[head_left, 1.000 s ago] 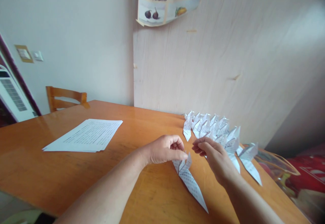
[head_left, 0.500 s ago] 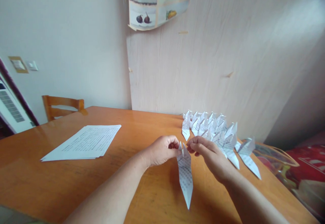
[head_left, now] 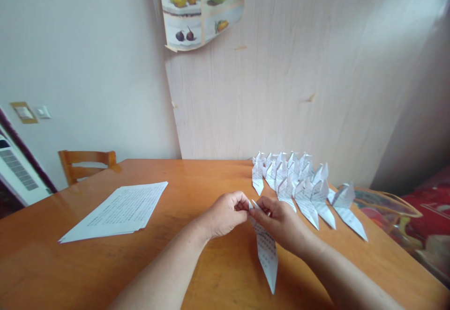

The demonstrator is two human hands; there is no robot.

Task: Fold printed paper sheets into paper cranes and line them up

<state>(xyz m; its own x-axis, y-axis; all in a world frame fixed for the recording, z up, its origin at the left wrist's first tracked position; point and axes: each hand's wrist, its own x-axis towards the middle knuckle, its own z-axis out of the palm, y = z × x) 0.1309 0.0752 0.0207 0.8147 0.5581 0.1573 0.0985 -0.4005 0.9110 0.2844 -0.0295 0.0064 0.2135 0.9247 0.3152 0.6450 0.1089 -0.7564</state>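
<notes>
A long folded paper piece [head_left: 266,254] with printed text hangs from my fingertips over the table, its lower end tapering to a point. My left hand [head_left: 228,214] pinches the upper left of this piece. My right hand [head_left: 277,218] pinches it at the upper right, with thumb and fingers pressed together. Two narrow tips of paper poke up between the hands. Several similar folded paper pieces [head_left: 309,200] stand in rows at the back right, just beyond my right hand.
A stack of printed sheets [head_left: 116,211] lies at the left of the wooden table [head_left: 190,179]. A chair [head_left: 87,162] stands behind the table's left end. Red and clear plastic items [head_left: 425,221] sit beyond the right edge. Fruit pictures [head_left: 202,10] hang on the wall.
My right hand has moved in and closed on the folded paper piece. The piece's lower end has swung right. The camera view has tilted up slightly and shifted right.
</notes>
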